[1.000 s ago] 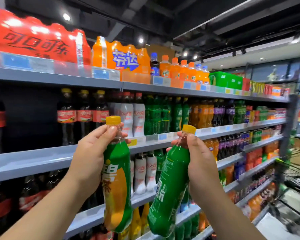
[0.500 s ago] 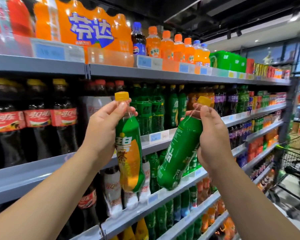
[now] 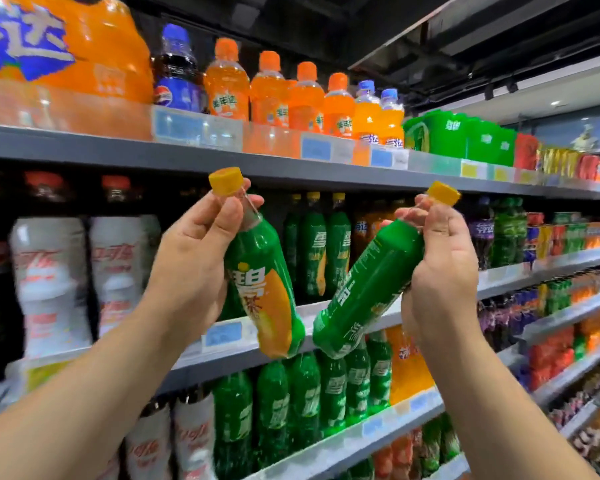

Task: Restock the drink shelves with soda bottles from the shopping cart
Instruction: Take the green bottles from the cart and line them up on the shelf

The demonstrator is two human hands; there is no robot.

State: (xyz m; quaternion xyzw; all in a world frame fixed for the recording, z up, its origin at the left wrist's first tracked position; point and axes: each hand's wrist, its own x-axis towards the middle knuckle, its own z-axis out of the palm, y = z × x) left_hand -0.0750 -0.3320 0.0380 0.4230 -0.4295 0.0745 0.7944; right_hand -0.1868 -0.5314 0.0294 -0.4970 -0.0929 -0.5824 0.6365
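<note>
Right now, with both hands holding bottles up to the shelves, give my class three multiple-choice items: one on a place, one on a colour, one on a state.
1. Where does the Pepsi bottle stand? A. on the top shelf, beside the Mirinda bottles; B. in a cart; C. on the floor.
2. What colour is the cap on the green bottle in the left hand? A. red; B. blue; C. yellow.
3. How is the right hand? A. open, empty; B. fingers curled round the neck of a second green bottle; C. flat on a shelf.
Answers: 1 A, it stands above the price tags; 2 C, the cap is plainly yellow; 3 B, the bottle hangs tilted from its grip.
</note>
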